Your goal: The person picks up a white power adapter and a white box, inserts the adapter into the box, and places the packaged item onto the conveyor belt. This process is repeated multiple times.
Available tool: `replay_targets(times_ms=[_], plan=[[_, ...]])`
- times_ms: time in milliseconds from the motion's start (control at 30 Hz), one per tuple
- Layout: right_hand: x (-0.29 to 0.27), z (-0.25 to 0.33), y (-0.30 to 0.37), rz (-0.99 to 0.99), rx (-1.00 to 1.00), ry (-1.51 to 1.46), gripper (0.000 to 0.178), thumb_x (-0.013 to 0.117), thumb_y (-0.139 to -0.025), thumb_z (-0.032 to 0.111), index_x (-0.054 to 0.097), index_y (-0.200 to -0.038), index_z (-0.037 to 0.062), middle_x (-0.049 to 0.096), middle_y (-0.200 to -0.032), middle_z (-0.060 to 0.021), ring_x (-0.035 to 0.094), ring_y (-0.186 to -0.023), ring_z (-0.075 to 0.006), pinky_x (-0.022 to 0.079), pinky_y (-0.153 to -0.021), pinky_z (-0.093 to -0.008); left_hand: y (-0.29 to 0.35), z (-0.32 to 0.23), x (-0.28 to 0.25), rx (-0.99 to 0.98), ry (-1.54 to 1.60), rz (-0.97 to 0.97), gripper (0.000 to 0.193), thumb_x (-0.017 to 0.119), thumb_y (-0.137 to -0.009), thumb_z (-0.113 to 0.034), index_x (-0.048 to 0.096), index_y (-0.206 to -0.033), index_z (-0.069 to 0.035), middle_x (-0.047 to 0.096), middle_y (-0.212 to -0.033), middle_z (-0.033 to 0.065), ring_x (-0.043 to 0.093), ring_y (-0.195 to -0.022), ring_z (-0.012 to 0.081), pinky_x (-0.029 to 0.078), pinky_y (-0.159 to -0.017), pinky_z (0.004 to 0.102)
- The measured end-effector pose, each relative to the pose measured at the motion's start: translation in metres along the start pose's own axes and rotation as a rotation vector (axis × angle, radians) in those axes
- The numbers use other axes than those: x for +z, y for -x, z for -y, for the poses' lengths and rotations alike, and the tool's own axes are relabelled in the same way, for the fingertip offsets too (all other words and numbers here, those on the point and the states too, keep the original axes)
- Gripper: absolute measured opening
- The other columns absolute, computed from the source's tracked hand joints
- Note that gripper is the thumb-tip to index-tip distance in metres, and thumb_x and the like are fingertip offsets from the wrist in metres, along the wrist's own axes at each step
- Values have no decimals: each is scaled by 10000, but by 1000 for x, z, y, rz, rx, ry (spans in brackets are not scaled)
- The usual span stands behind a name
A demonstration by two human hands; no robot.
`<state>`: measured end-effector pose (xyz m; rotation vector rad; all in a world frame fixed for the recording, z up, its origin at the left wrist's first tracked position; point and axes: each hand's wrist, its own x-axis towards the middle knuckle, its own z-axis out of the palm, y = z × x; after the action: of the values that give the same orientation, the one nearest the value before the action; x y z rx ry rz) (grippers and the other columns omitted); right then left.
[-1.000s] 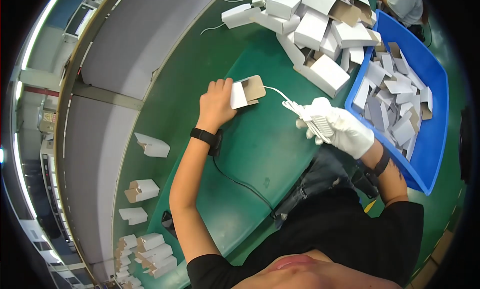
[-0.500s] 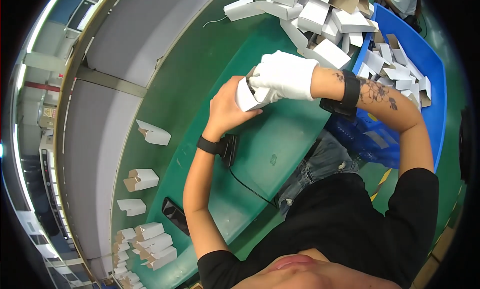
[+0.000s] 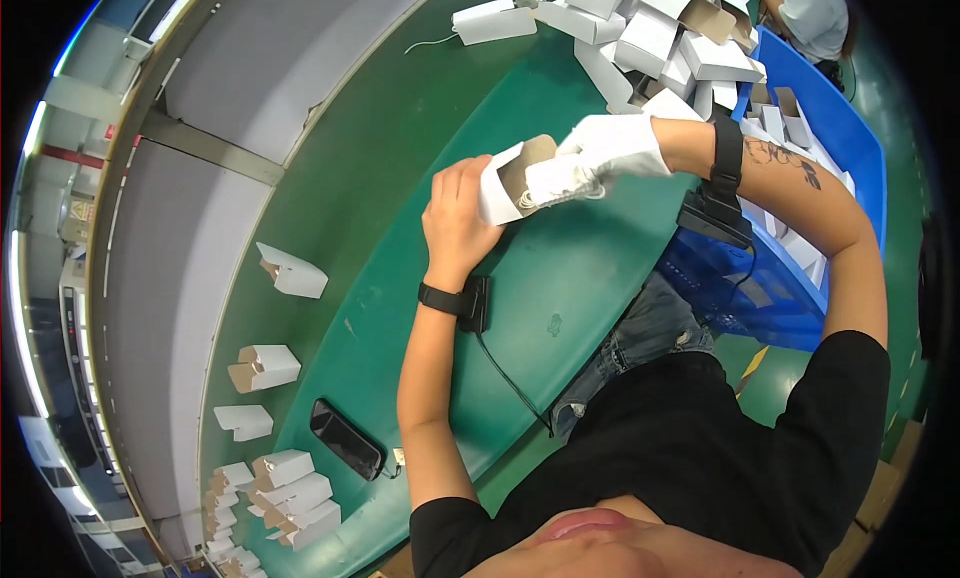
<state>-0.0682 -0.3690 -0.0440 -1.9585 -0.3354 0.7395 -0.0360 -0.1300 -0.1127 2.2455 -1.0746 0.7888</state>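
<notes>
My left hand (image 3: 462, 213), bare, is wrapped round a small white cardboard box (image 3: 496, 192). The box is tilted, its open mouth facing my right hand and its flap raised. My right hand (image 3: 615, 150), in a white glove, grips a white adapter with a bundled cable (image 3: 550, 182) at that mouth. The glove partly hides the adapter, so how far it reaches inside is hard to tell. Both hands are above the green table mat (image 3: 560, 268).
White boxes (image 3: 645, 40) are heaped at the far end, beside an open box (image 3: 493, 23) with a cord. A blue crate (image 3: 868, 168) of boxes stands at right. Several boxes (image 3: 300, 493) and a black phone (image 3: 346, 439) lie at left. Another person (image 3: 812, 18) sits beyond.
My right hand has drawn back from the box toward the right, bringing the adapter and cable into sight. The box's open mouth now shows, still in my left hand.
</notes>
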Motion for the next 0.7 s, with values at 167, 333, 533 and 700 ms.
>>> replay_targets(times_ms=[167, 333, 533, 700], plan=[[12, 2, 0, -121, -22, -238, 234, 685, -742, 193, 655, -902, 24, 591, -733, -14, 513, -659, -98, 448, -620, -262, 0, 4, -6, 23, 45, 43, 498, 738, -615, -147, 560, -1079, -118, 593, -1026, 48, 571, -942, 254, 517, -687, 357], [9, 19, -4, -208, -76, 179, 254, 674, -754, 200, 647, -912, 4, 608, -783, -26, 521, -718, -96, 441, -649, -257, -4, 5, -11, 46, 62, 79, 483, 717, -625, -131, 560, -1082, -122, 593, -1018, 45, 573, -936, 249, 517, -680, 353], [3, 1, -5, -31, -40, -198, 218, 646, -770, 186, 656, -888, 3, 611, -772, -29, 544, -721, -109, 462, -671, -264, 1, 15, -10, 82, -47, -11, 484, 708, -619, -115, 561, -1080, -127, 598, -1007, 38, 576, -931, 237, 514, -676, 346], [22, 16, -10, -281, -67, 1, 283, 669, -728, 176, 656, -965, 22, 637, -842, -70, 563, -770, -136, 448, -684, -273, -3, 13, -28, -29, 106, 176, 552, 756, -574, -147, 557, -1087, -116, 599, -1008, 43, 577, -933, 243, 505, -711, 364]])
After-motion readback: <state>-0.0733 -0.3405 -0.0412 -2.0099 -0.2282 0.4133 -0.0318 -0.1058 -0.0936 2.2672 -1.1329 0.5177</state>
